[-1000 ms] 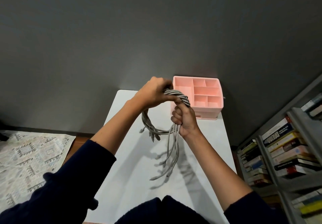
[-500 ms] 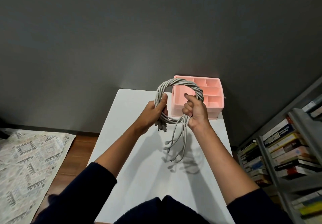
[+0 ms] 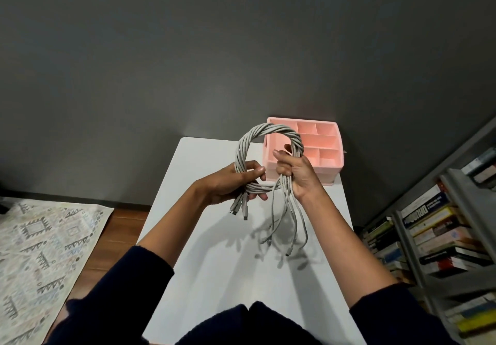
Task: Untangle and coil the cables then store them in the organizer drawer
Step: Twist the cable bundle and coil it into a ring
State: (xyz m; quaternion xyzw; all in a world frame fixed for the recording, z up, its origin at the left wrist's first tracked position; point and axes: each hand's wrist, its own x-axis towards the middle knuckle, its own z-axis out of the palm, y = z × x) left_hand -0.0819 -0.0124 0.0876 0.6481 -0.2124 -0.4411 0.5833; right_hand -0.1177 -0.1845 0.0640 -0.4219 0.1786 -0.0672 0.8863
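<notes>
Head view: both hands are raised above a white table (image 3: 228, 269), holding one bundle of grey cables (image 3: 268, 130) twisted into a single upright loop. The left hand (image 3: 230, 183) grips the loop at about its 7 o'clock point, fingers and thumb curled round the strands, and a few short connector ends (image 3: 240, 210) poke out beneath its palm. The right hand (image 3: 298, 172) clasps the loop at roughly 4 o'clock, fingers wrapped tightly round the bundle with the thumb raised beside it. From under this fist the long loose tails (image 3: 291, 226) hang toward 6 o'clock, their tips near the tabletop, though whether they touch it I cannot tell. The top of the loop arcs through 12 o'clock, overlapping the view of a pink organizer (image 3: 331, 174) that stands on the table's far right corner, at about 1 o'clock from the hands; its open top compartments hold nothing visible, and the cables are in the hands, not in it. Dark sleeves cover both forearms. A patterned rug (image 3: 40, 250) lies on the floor at 8 o'clock, and a grey bookshelf (image 3: 440, 237) packed with books fills 4 o'clock.
</notes>
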